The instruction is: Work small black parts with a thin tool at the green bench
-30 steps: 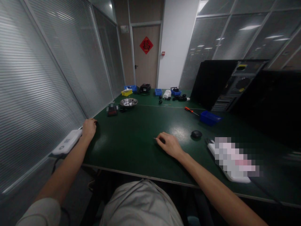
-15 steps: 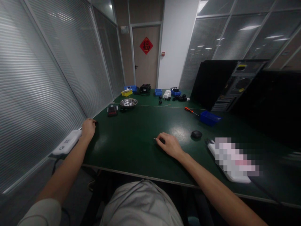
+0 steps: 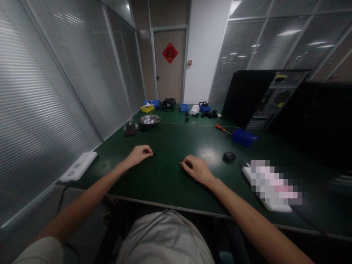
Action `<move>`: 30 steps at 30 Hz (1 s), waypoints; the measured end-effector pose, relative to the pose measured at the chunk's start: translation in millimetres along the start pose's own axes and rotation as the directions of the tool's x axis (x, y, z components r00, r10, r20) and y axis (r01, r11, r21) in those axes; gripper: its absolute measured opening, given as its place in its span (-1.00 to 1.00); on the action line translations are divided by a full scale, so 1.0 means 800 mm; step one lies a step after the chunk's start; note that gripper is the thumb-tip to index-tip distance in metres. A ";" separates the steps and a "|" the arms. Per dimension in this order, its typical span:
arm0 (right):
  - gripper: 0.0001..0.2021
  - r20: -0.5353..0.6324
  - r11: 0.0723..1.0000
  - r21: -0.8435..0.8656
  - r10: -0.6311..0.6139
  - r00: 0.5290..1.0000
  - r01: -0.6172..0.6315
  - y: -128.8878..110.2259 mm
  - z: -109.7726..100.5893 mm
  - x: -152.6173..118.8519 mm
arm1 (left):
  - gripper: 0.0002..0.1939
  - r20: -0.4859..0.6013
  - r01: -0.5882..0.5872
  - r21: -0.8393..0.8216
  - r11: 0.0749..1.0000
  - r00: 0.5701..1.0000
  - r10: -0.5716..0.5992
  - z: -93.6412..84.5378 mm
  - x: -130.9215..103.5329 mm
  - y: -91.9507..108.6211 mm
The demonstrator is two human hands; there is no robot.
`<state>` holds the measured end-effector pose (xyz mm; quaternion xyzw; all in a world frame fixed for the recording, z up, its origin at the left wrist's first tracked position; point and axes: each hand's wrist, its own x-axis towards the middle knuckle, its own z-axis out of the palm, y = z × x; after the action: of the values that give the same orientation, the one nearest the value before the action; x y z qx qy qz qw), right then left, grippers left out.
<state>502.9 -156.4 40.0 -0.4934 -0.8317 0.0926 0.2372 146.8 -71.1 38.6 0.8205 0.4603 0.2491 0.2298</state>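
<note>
At your far left a white box with a cord (image 3: 79, 167) lies by the table's edge; beyond it, a partly blurred dark object (image 3: 130, 130) sits just beside a steel bowl (image 3: 150, 124) holding small parts too small to name. Your left hand (image 3: 139, 156) is closed to a narrow pinch over the green tabletop (image 3: 167, 141), with a small dark piece (image 3: 154, 154) at its fingertips; a short way to the right, a thin pale-tipped piece (image 3: 180, 162) juts from the thumb and finger of your right hand (image 3: 198, 169), which is also pinched narrow; the two pieces are apart, so, as far as this view shows, nothing is joined between your hands; how much is left cannot be told. Further right, an orange-handled screwdriver (image 3: 220, 127) lies with its shaft toward a dark blue bin (image 3: 242, 140), both out of your grasp; nearer you, a rounded black object (image 3: 229, 156) rests short of a white slab-like item (image 3: 280, 207), its top blurred out.
</note>
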 end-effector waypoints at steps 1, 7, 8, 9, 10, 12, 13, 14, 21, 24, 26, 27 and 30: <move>-0.79 0.001 1.000 -0.003 -0.002 1.000 0.002 0.000 0.000 0.000 | -0.75 0.042 -0.083 -0.053 0.995 0.995 0.085 0.022 0.006 0.025; -0.80 0.025 1.000 -0.024 -0.017 1.000 0.018 -0.002 -0.001 -0.001 | -0.80 0.066 -0.234 -0.135 0.963 0.967 0.245 0.089 0.016 0.099; -0.80 0.034 0.999 -0.029 -0.017 0.999 0.018 -0.002 0.000 -0.001 | -0.76 0.056 -0.226 -0.134 0.965 0.970 0.235 0.090 0.015 0.100; -0.79 0.041 0.999 -0.035 -0.016 0.999 0.018 -0.002 -0.001 0.000 | -0.72 0.050 -0.222 -0.135 0.966 0.972 0.230 0.089 0.013 0.099; -0.79 0.045 0.999 -0.040 -0.016 0.999 0.018 -0.003 -0.001 0.000 | -0.70 0.053 -0.222 -0.138 0.965 0.971 0.231 0.088 0.011 0.099; -0.79 0.051 0.999 -0.046 -0.021 0.998 0.024 -0.005 -0.002 0.000 | -0.73 0.069 -0.231 -0.147 0.962 0.968 0.243 0.087 0.008 0.099; -0.79 0.052 0.998 -0.048 -0.025 0.998 0.027 -0.006 -0.003 0.000 | -0.74 0.074 -0.235 -0.152 0.960 0.966 0.248 0.087 0.007 0.100; -0.79 0.053 0.998 -0.051 -0.027 0.998 0.030 -0.007 -0.004 -0.001 | -0.75 0.075 -0.237 -0.159 0.959 0.965 0.251 0.087 0.006 0.101; -0.78 0.055 0.995 -0.063 -0.069 0.996 0.072 -0.008 -0.002 -0.002 | -0.77 0.076 -0.255 -0.203 0.945 0.958 0.275 0.089 0.003 0.109; -0.79 0.052 0.994 -0.047 -0.097 0.994 0.100 -0.007 0.001 -0.002 | -0.79 0.047 -0.255 -0.244 0.935 0.960 0.275 0.089 0.004 0.107; -0.78 0.045 0.994 -0.027 -0.109 0.993 0.110 -0.007 0.001 -0.002 | -0.79 0.046 -0.239 -0.280 0.930 0.964 0.262 0.089 0.005 0.105; -0.77 0.040 0.994 -0.013 -0.111 0.993 0.112 -0.007 0.001 -0.002 | -0.79 0.049 -0.227 -0.295 0.928 0.966 0.252 0.089 0.005 0.104; -0.76 0.027 0.993 0.026 -0.118 0.993 0.117 -0.008 0.000 -0.002 | -0.77 0.048 -0.199 -0.318 0.927 0.973 0.226 0.089 0.006 0.102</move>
<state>498.8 -161.1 42.0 -0.4393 -0.8614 0.0955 0.2365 245.7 -116.1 34.2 0.8289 0.3136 0.3072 0.3467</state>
